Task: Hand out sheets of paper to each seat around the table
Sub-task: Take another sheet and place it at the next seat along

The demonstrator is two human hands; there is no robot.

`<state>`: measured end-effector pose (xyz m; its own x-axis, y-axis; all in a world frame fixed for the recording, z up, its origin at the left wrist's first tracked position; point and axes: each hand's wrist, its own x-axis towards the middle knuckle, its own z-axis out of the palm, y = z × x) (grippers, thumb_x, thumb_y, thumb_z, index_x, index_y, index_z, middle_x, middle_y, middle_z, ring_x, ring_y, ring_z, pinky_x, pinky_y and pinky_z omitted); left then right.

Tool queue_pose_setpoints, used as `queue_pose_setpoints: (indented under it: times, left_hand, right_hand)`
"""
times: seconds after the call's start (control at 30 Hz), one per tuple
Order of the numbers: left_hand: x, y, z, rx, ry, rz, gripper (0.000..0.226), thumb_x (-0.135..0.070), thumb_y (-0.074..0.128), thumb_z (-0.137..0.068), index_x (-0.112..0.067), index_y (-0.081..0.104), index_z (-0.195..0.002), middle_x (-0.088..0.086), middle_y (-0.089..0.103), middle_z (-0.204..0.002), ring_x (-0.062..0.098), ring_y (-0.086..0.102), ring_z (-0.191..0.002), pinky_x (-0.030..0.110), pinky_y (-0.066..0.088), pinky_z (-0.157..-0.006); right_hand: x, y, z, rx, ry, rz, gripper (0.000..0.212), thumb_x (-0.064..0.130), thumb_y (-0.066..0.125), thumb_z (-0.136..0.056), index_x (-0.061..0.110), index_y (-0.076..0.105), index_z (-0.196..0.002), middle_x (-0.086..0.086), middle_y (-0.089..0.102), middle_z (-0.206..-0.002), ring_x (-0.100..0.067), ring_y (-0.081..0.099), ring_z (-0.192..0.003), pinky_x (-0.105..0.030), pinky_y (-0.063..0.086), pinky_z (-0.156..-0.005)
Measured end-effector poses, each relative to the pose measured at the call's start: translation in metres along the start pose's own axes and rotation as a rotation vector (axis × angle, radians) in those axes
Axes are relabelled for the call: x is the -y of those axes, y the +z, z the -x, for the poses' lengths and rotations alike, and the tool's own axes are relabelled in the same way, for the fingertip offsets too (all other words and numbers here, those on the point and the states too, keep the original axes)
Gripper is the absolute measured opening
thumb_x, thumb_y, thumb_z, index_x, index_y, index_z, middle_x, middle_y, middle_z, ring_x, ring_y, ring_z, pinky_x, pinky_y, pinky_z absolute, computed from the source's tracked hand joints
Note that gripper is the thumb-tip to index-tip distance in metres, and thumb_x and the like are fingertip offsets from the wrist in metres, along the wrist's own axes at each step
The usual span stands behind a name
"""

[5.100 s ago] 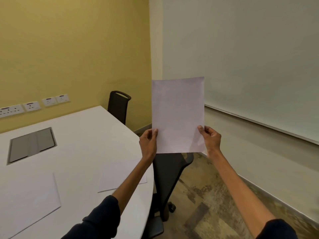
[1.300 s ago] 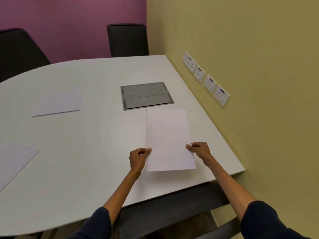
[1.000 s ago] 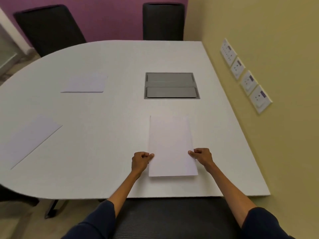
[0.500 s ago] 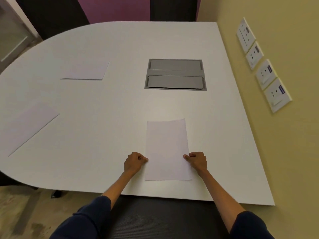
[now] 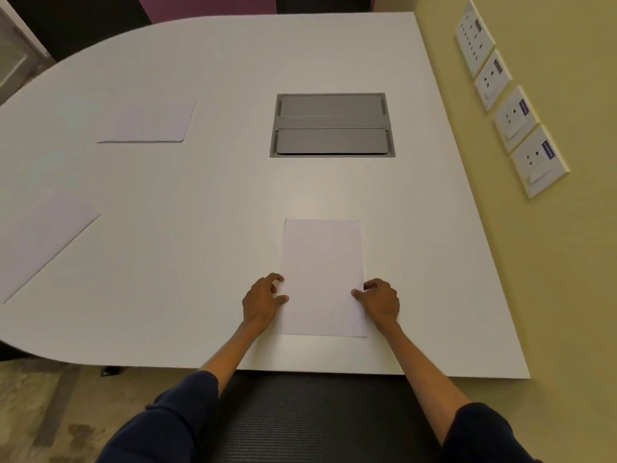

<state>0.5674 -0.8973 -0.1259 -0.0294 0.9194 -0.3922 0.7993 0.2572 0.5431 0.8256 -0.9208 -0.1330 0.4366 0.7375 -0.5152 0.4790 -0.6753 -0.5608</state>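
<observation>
A white sheet of paper (image 5: 322, 262) lies flat on the white table (image 5: 200, 202), near its front edge and in front of the black chair (image 5: 314, 416) below me. My left hand (image 5: 262, 302) rests at the sheet's left edge, its thumb and fingers apart and just touching the paper. At the right edge, my right hand (image 5: 380, 300) has its thumb on top of the sheet and still pinches it. Two more sheets lie on the table: one at the far left (image 5: 150, 123) and one at the near left (image 5: 36, 238).
A grey cable hatch (image 5: 332, 125) is set into the table beyond the sheet. The yellow wall with a row of sockets (image 5: 514, 118) runs close along the table's right side. Dark chair backs show at the far edge.
I carried the sheet around the table and lowered it onto the top. In the last half second it settled flat, and my left fingers have spread off its edge.
</observation>
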Motion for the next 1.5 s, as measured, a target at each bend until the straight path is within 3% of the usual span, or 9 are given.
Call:
queue_pose_setpoints:
  times: [0.1,0.2,0.37,0.6,0.77,0.87,1.0,1.13,1.5]
  left_hand:
    - [0.004,0.000,-0.003,0.044,0.041,-0.078,0.049,-0.030,0.068,-0.088,-0.030,0.053,-0.135,0.000,0.057,-0.111,0.017,0.056,-0.103,0.027,0.040,-0.084]
    - [0.008,-0.002,-0.005,0.068,0.086,-0.170,0.051,-0.036,0.064,-0.091,-0.030,0.051,-0.139,0.001,0.054,-0.110,0.020,0.057,-0.100,0.031,0.044,-0.085]
    - [0.011,-0.005,-0.009,0.042,0.143,-0.217,0.052,-0.042,0.065,-0.088,-0.029,0.053,-0.137,0.001,0.051,-0.106,0.021,0.055,-0.098,0.033,0.044,-0.080]
    - [0.016,-0.006,-0.010,0.022,0.199,-0.228,0.055,-0.045,0.069,-0.085,-0.027,0.055,-0.135,0.001,0.048,-0.117,0.019,0.047,-0.113,0.030,0.043,-0.081]
    - [0.017,-0.013,-0.012,0.051,0.224,-0.178,0.068,-0.053,0.077,-0.073,-0.025,0.054,-0.131,-0.001,0.045,-0.128,0.017,0.047,-0.118,0.030,0.044,-0.084]
    - [0.017,-0.022,-0.019,0.102,0.297,-0.195,0.082,-0.056,0.081,-0.067,-0.028,0.048,-0.136,-0.004,0.040,-0.138,0.017,0.043,-0.127,0.031,0.044,-0.091]
    - [0.016,-0.032,-0.030,0.244,0.457,-0.438,0.116,-0.064,0.078,-0.063,-0.024,0.020,-0.155,0.000,0.014,-0.162,0.022,0.015,-0.149,0.042,0.024,-0.115]
    - [0.019,-0.031,-0.039,0.361,0.507,-0.644,0.130,-0.070,0.071,-0.065,-0.020,-0.006,-0.156,0.000,-0.013,-0.164,0.018,-0.014,-0.152,0.048,0.003,-0.123]
    - [0.022,-0.026,-0.044,0.378,0.479,-0.626,0.130,-0.066,0.073,-0.067,-0.018,-0.009,-0.156,0.003,-0.013,-0.164,0.019,-0.015,-0.151,0.049,-0.003,-0.123]
  right_hand:
    - [-0.001,0.000,0.000,-0.025,-0.064,0.038,0.045,0.035,0.077,-0.078,0.016,0.058,-0.113,-0.004,0.072,-0.097,-0.028,0.065,-0.099,-0.041,0.050,-0.089]
    - [-0.002,-0.002,-0.001,-0.031,-0.153,0.069,0.051,0.034,0.077,-0.077,0.021,0.053,-0.121,-0.001,0.069,-0.088,-0.025,0.065,-0.090,-0.039,0.051,-0.083]
    - [-0.005,-0.004,-0.008,0.031,-0.248,0.165,0.058,0.035,0.072,-0.083,0.032,0.052,-0.137,-0.002,0.063,-0.101,-0.022,0.060,-0.102,-0.040,0.047,-0.092]
    - [-0.009,-0.008,-0.015,0.092,-0.330,0.377,0.059,0.044,0.060,-0.092,0.031,0.041,-0.146,-0.007,0.054,-0.115,-0.023,0.057,-0.110,-0.041,0.041,-0.099]
    - [-0.006,-0.015,-0.018,0.119,-0.387,0.433,0.065,0.043,0.063,-0.090,0.027,0.039,-0.148,-0.006,0.048,-0.122,-0.024,0.056,-0.112,-0.039,0.041,-0.098]
    - [0.000,-0.018,-0.022,0.099,-0.447,0.513,0.076,0.048,0.066,-0.086,0.025,0.033,-0.151,-0.006,0.044,-0.132,-0.024,0.048,-0.122,-0.039,0.040,-0.097]
    - [0.007,-0.021,-0.026,0.168,-0.547,0.620,0.099,0.055,0.074,-0.076,0.024,0.023,-0.154,-0.002,0.027,-0.155,-0.022,0.028,-0.142,-0.041,0.034,-0.107]
    - [0.006,-0.019,-0.029,0.262,-0.573,0.722,0.117,0.058,0.077,-0.070,0.019,0.009,-0.157,-0.001,0.004,-0.165,-0.020,0.006,-0.152,-0.043,0.018,-0.120]
    - [0.004,-0.017,-0.038,0.267,-0.570,0.738,0.120,0.060,0.077,-0.069,0.022,0.006,-0.157,0.001,-0.002,-0.165,-0.017,0.001,-0.152,-0.044,0.009,-0.119]
